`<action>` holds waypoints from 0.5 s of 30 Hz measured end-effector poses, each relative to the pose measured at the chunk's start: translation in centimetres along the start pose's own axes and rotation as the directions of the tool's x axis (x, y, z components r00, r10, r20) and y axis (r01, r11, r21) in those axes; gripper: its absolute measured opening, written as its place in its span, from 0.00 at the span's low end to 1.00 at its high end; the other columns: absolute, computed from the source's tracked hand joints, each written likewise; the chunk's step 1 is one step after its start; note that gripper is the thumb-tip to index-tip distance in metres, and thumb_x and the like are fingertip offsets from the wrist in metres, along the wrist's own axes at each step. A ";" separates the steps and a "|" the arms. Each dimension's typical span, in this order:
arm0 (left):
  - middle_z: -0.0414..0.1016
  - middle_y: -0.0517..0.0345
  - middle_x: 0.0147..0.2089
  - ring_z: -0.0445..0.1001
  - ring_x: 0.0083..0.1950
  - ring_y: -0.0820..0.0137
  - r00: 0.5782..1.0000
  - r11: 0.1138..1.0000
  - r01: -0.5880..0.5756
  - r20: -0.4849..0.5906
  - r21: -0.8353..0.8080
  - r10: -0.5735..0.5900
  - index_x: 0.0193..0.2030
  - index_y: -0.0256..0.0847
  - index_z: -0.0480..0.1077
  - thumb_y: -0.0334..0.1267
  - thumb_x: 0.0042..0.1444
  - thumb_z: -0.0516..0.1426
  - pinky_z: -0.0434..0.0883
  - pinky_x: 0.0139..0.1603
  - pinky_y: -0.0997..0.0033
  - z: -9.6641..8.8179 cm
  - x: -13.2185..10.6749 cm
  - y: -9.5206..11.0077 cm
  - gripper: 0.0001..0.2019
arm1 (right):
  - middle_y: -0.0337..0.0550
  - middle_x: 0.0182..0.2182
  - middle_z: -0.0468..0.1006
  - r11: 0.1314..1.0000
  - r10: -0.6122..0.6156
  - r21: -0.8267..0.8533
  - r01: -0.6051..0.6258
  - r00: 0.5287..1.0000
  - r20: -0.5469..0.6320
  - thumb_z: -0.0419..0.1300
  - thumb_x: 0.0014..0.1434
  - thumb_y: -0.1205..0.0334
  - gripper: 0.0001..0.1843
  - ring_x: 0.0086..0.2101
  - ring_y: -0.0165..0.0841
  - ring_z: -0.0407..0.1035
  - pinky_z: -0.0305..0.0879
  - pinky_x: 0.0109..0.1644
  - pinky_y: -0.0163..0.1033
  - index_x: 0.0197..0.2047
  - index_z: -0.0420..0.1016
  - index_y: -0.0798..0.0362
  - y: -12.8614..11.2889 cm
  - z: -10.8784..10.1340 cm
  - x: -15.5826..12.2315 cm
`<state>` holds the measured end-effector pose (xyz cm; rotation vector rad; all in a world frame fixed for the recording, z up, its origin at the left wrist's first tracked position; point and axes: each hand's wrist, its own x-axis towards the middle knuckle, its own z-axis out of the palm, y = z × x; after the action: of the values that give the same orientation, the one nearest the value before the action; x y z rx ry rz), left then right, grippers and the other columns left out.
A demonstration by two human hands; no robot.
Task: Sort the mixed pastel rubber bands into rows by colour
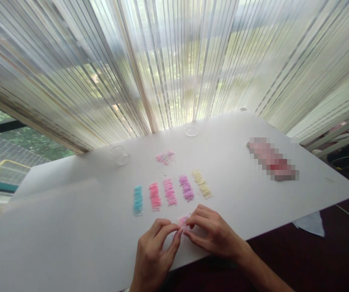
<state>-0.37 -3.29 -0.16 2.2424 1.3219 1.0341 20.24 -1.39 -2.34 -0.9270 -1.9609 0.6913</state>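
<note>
Near the front edge of the table, a small heap of pink and pale rubber bands (182, 221) lies between my two hands. My left hand (158, 245) comes in from the lower left, its thumb and forefinger pinched at the heap. From the right, my right hand (211, 229) also pinches there, and the fingertips of both hands nearly meet. Just beyond lie rows of thin loops sorted by colour: a blue row (138, 200), a coral row (155, 196), a pink row (170, 192), a purple row (186, 187) and a yellow row (201, 183).
A loose pile of mixed pinkish bands (165, 157) sits farther back on the white table (71, 211). Behind it are a clear round container (119, 155) and a clear ring-like lid (191, 131). A pixelated pink object (272, 159) lies at the right. Curtains (174, 61) hang along the back edge.
</note>
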 end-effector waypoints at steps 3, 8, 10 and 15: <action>0.77 0.58 0.35 0.77 0.30 0.73 1.000 1.000 0.006 -0.006 0.005 -0.006 0.42 0.43 0.76 0.33 0.66 0.59 0.75 0.30 0.78 0.0 0.0 0.0 0.04 | 0.41 0.32 0.78 1.000 -0.001 0.005 0.001 1.000 0.002 0.61 0.67 0.68 0.04 0.33 0.33 0.71 0.69 0.36 0.37 0.40 0.77 0.50 0.0 -0.1 0.0; 0.77 0.58 0.35 0.77 0.32 0.73 1.000 1.000 0.014 -0.015 0.009 -0.013 0.42 0.43 0.76 0.33 0.66 0.59 0.76 0.32 0.77 -0.1 -0.1 -0.2 0.04 | 0.41 0.31 0.78 1.000 0.008 0.008 -0.008 1.000 -0.011 0.61 0.66 0.68 0.04 0.33 0.33 0.71 0.69 0.36 0.37 0.41 0.77 0.50 0.0 0.0 0.0; 0.77 0.58 0.36 0.77 0.32 0.72 1.000 1.000 0.021 -0.013 0.003 -0.021 0.42 0.43 0.76 0.33 0.66 0.59 0.76 0.33 0.77 -0.1 -0.2 -0.4 0.04 | 0.41 0.32 0.78 1.000 0.010 0.012 -0.010 1.000 -0.021 0.62 0.65 0.68 0.04 0.33 0.33 0.71 0.69 0.37 0.38 0.42 0.76 0.50 0.0 0.0 0.0; 0.78 0.58 0.36 0.78 0.32 0.72 0.999 1.000 0.031 -0.015 0.005 -0.031 0.42 0.43 0.77 0.34 0.66 0.59 0.77 0.33 0.77 0.0 -0.2 -0.7 0.04 | 0.41 0.32 0.78 1.000 0.010 0.016 -0.009 0.998 -0.066 0.65 0.63 0.67 0.06 0.34 0.34 0.72 0.70 0.37 0.38 0.44 0.76 0.50 0.0 0.0 -0.1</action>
<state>-0.82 -3.12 -0.67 2.2156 1.3627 1.0401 20.25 -1.44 -2.41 -0.9389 -1.8912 0.6726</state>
